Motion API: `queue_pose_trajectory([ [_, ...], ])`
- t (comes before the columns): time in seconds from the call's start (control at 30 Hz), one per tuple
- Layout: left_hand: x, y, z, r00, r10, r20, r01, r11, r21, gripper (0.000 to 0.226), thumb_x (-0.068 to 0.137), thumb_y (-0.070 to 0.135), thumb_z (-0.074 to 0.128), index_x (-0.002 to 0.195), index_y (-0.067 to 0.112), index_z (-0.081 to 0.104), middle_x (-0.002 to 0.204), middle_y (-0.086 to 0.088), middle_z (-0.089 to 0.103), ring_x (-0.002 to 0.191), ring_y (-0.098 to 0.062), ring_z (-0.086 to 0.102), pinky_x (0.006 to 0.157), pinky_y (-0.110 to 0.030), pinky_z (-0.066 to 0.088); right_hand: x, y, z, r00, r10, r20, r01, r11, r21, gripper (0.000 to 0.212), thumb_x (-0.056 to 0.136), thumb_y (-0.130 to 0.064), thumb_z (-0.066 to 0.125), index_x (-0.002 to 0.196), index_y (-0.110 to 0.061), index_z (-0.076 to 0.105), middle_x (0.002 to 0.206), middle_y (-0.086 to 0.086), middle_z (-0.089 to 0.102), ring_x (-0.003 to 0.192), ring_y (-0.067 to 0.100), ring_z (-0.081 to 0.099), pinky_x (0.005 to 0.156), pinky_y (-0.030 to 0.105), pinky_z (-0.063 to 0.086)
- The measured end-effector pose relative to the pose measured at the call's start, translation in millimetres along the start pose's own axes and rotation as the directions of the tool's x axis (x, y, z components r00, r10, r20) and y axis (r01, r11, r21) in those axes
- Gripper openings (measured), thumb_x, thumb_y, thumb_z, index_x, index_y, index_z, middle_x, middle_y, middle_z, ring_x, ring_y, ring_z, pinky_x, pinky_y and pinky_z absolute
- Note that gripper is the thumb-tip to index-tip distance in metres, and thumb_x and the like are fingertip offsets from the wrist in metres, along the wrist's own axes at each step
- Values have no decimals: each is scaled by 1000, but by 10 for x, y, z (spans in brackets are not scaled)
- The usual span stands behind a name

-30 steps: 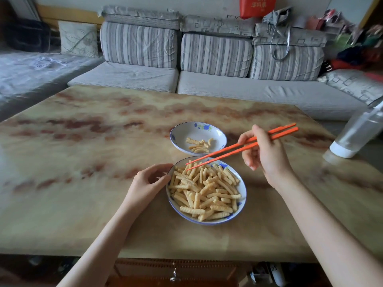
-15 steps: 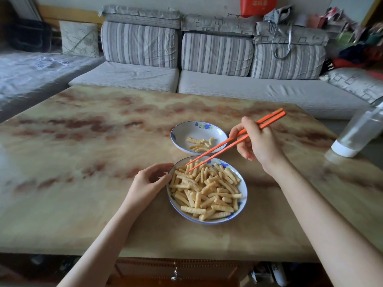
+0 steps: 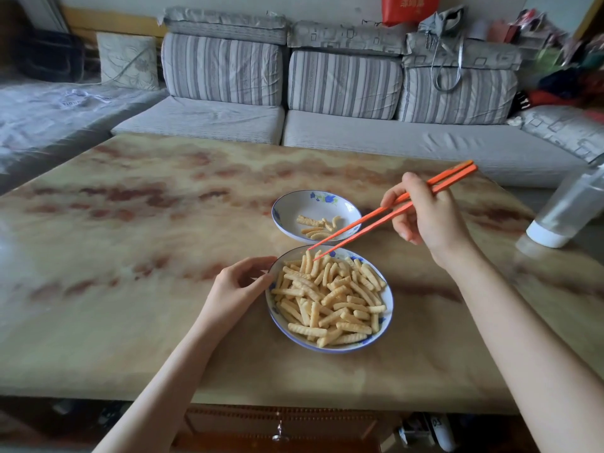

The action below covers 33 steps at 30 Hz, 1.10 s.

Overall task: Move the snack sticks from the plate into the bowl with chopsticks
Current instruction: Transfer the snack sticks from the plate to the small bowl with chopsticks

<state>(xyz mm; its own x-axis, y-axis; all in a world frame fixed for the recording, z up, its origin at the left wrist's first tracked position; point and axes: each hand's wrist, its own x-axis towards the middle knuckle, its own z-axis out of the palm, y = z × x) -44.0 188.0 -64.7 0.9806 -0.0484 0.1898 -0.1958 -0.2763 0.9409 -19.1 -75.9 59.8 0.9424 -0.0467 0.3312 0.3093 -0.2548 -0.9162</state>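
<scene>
A white plate with a blue rim (image 3: pixel 385 331) sits near the table's front edge, heaped with ridged yellow snack sticks (image 3: pixel 330 299). Just behind it stands a smaller white bowl (image 3: pixel 294 204) with blue flowers, holding several sticks. My right hand (image 3: pixel 425 217) grips a pair of orange chopsticks (image 3: pixel 385 214). Their tips hover over the plate's far edge, slightly apart, with the lower tip at an upright stick. My left hand (image 3: pixel 235 289) rests against the plate's left rim, fingers curled at its edge.
The marbled table top (image 3: pixel 147 256) spreads wide to the left. A clear plastic bottle (image 3: pixel 568 207) stands upside down at the right edge. A grey striped sofa (image 3: pixel 327 93) runs behind the table.
My right hand has lifted and drawn slightly right, and the chopstick tips have slid from inside the plate to its far edge. The left hand has stayed at the rim.
</scene>
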Motion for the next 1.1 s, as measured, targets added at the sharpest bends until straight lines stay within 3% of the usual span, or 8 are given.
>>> queue_pose_trajectory([
  [0.37, -9, 23, 14, 1000, -8, -11, 8, 1000, 8, 33, 73, 30, 60, 103, 29, 73, 97, 13, 74, 95, -11, 69, 91, -32, 54, -79, 127, 35, 998, 47, 42, -46, 999, -17, 49, 104, -24, 30, 66, -5, 56, 34, 4, 41, 29, 14, 32, 35, 18, 25],
  [0.63, -9, 29, 5, 1000, -5, -4, 5, 1000, 31, 31, 74, 27, 59, 102, 31, 73, 97, 16, 74, 94, -8, 69, 91, -30, 54, -18, 185, -64, 989, 84, -121, -64, 985, 160, 48, 102, -24, 31, 64, -7, 54, 33, 5, 42, 29, 18, 32, 35, 19, 24],
  [0.87, -9, 26, 0, 1000, -8, -3, 8, 999, 32, 43, 65, 46, 56, 102, 33, 72, 99, 17, 73, 95, -6, 68, 91, -29, 53, 103, 324, 78, 925, 142, -351, -77, 978, 193, 46, 100, -24, 31, 63, -10, 53, 33, 1, 45, 29, 16, 36, 36, 19, 27],
  [1.1, -1, 12, -6, 1000, -9, 5, 9, 1000, 26, 42, 65, 46, 57, 102, 33, 72, 99, 17, 73, 95, -6, 68, 90, -26, 54, 169, 466, 198, 925, 175, -339, -116, 976, 187, 45, 102, -27, 31, 69, -10, 56, 35, 1, 49, 31, 14, 39, 38, 19, 32],
])
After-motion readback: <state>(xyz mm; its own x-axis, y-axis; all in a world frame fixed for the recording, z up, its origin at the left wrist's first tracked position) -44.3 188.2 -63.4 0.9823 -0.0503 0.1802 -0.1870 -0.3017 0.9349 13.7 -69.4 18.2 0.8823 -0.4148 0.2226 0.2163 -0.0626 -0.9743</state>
